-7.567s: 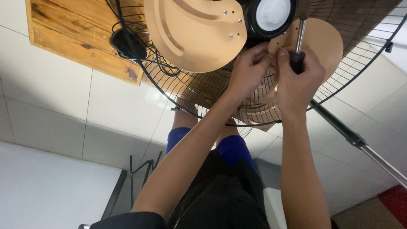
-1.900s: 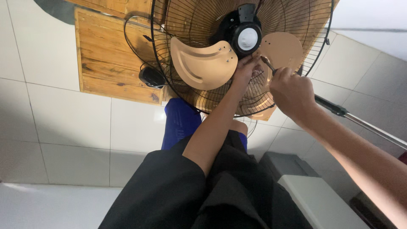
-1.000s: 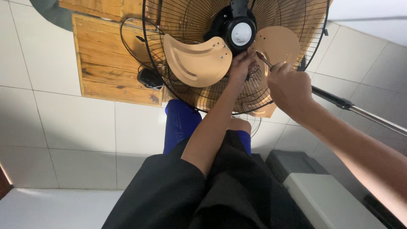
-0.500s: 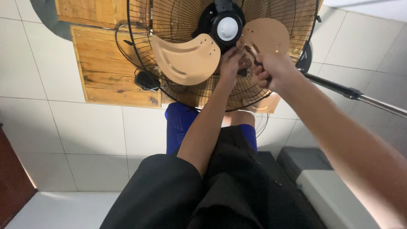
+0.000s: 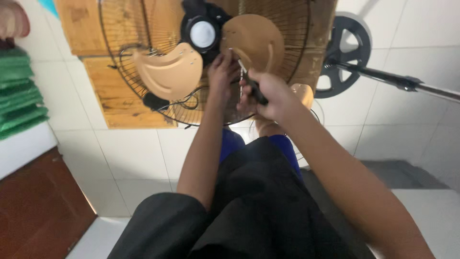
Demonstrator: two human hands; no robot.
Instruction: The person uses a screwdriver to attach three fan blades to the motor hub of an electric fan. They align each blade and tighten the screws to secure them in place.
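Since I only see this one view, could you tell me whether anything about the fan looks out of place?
Yes: the black wire-caged fan lies on the floor with no front guard. The left hand touches below the hub, and the right hand holds a dark-handled screwdriver at the tan blade.

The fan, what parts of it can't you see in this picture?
- Head view: the top of the wire guard and of the black hub is cut off by the picture's upper edge.
- The screwdriver tip and any screw are too small and blurred to tell apart.
- The left hand covers the blade mount beside the hub.
- The screwdriver's handle is mostly wrapped inside the right hand.
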